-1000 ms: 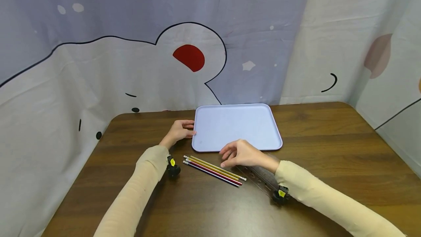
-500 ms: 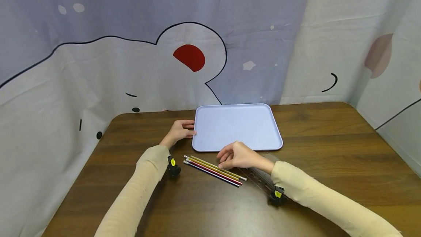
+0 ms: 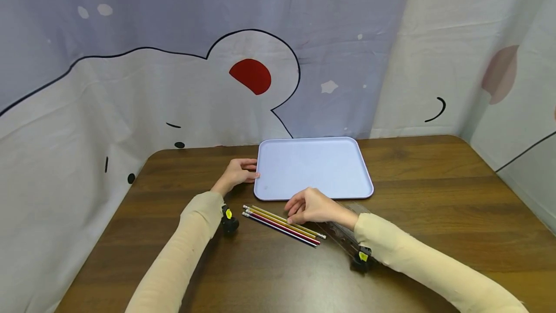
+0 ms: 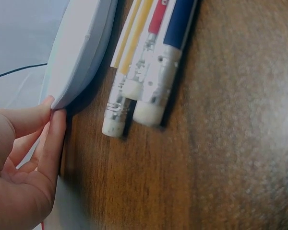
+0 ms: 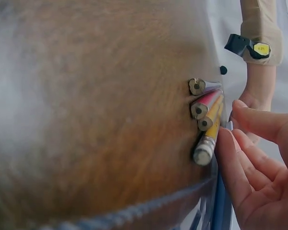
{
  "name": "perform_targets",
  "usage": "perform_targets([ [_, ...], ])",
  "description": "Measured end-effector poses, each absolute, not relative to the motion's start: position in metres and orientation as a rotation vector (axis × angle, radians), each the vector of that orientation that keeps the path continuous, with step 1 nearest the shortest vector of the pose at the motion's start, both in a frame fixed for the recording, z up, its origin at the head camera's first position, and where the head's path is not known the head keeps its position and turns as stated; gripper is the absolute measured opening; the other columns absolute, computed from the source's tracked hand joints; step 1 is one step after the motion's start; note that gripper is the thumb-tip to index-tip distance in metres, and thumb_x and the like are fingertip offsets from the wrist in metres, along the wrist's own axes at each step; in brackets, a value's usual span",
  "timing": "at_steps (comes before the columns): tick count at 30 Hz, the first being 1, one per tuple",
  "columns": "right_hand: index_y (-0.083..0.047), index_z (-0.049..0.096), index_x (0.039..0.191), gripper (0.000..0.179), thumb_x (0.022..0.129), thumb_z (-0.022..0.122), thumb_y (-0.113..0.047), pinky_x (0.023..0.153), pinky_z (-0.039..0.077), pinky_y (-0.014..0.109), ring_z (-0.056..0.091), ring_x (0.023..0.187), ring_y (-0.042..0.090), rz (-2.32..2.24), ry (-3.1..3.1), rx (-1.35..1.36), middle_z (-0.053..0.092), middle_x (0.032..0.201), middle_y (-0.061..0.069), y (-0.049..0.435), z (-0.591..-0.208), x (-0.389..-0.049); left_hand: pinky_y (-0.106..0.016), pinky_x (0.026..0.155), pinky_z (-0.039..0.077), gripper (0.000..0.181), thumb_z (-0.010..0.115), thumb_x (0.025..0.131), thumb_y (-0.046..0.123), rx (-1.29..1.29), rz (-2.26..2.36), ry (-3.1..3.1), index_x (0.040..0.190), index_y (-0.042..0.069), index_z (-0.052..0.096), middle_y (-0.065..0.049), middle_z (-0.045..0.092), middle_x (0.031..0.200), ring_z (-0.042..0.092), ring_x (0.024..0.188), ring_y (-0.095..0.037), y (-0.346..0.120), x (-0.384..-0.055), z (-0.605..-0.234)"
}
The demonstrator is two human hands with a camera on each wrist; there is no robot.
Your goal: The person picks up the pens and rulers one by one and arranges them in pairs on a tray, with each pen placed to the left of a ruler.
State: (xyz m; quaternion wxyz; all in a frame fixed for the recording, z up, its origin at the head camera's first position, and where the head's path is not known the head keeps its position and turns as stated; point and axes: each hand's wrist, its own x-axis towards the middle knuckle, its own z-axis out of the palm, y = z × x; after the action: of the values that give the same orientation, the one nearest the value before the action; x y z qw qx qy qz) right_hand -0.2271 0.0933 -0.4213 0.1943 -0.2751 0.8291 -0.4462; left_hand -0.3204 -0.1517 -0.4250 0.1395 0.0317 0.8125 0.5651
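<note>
My left hand (image 3: 236, 174) is at the left edge of a pale lavender tray (image 3: 312, 168); in the left wrist view its thumb and finger pinch the tray rim (image 4: 69, 88). Several pencils (image 3: 282, 226), yellow, red and dark blue, lie side by side on the table in front of the tray. Over their right part, close to a yellow pencil (image 5: 212, 129), hovers my right hand (image 3: 314, 206), fingers loosely bent, with a gap between thumb and forefinger and nothing held. Beneath the right wrist lies a clear plastic ruler (image 3: 340, 238), partly hidden by the forearm.
A brown wooden table (image 3: 434, 197) carries everything. Behind it hangs a patterned curtain (image 3: 339, 52), close to the tray's far edge. Both wrists wear small dark cameras.
My right hand has moved slightly left and down toward the yellow pencils. The left hand, tray and pencils have stayed in place.
</note>
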Motion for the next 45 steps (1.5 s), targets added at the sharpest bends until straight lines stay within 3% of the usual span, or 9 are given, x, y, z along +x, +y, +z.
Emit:
perform_targets([
  [13,0.001,0.067,0.092,0.025,0.069,0.075,-0.006,0.059,0.056,0.024,0.064,0.064,0.010,-1.325,2.251,-0.646,0.070,0.081,0.015,0.0900,-0.4248,-0.2281,-0.030,0.077,0.056,0.052,0.064,0.079,-0.002,0.102,1.630,2.355,0.129,-0.001,0.047,-0.024,0.054,0.122,0.061,0.082,-0.011,-0.1510,-0.3224,-0.4250],
  [29,-0.001,0.068,0.091,0.022,0.070,0.073,-0.005,0.058,0.054,0.021,0.063,0.062,0.007,-1.247,2.297,-0.683,0.070,0.079,0.011,0.0897,-0.4217,-0.2284,-0.037,0.085,0.052,0.053,0.065,0.079,0.000,0.073,1.618,2.341,0.129,0.000,0.046,-0.024,0.052,0.125,0.061,0.085,-0.014,-0.1535,-0.3187,-0.4224],
  [45,-0.004,0.070,0.081,0.013,0.068,0.071,-0.004,0.054,0.054,0.023,0.063,0.056,0.012,-1.131,2.367,-0.667,0.070,0.070,0.008,0.0860,-0.4156,-0.2267,-0.032,0.079,0.055,0.052,0.064,0.079,-0.002,0.068,1.646,2.337,0.129,-0.001,0.047,-0.024,0.054,0.122,0.060,0.079,-0.009,-0.1514,-0.3200,-0.4259],
])
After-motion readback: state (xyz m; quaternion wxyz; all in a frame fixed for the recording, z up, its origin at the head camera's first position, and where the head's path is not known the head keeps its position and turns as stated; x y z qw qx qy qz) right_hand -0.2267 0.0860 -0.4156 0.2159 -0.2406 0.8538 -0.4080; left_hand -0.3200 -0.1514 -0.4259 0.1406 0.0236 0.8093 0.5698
